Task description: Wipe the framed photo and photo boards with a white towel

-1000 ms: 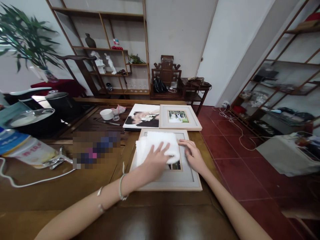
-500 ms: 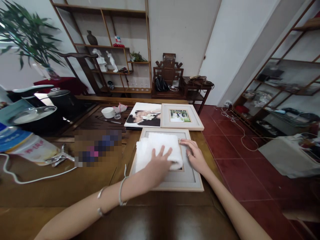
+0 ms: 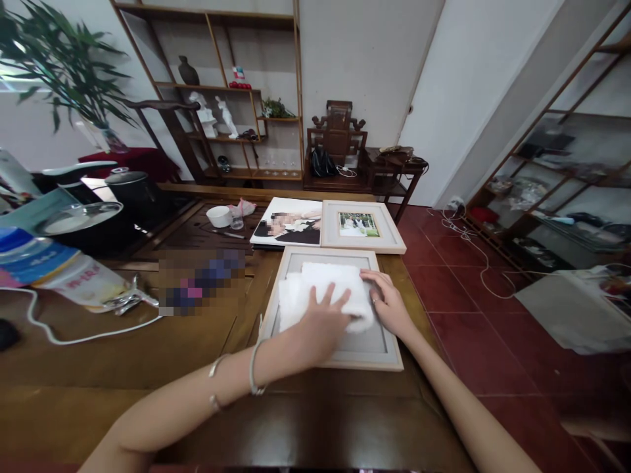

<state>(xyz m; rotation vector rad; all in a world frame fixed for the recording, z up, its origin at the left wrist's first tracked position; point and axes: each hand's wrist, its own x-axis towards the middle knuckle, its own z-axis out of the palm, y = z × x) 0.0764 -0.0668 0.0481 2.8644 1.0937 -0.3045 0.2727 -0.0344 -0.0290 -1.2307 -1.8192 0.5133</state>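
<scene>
The left hand [image 3: 323, 328] lies wide-fingered on the folded white fluffy cloth [image 3: 296, 295], atop the pale wooden rectangular picture frame [image 3: 362, 343]; I'd press evenly there, letting the loosely open right hand [image 3: 392, 307], at the cloth's two o'clock, steady the frame

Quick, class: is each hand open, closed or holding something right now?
Left hand: open, fingers spread on the white cloth.
Right hand: open, fingers loosely bent, over the picture frame.

Red lettering [image 3: 87, 276] on the bag [image 3: 101, 294] is too blurred to read
</scene>
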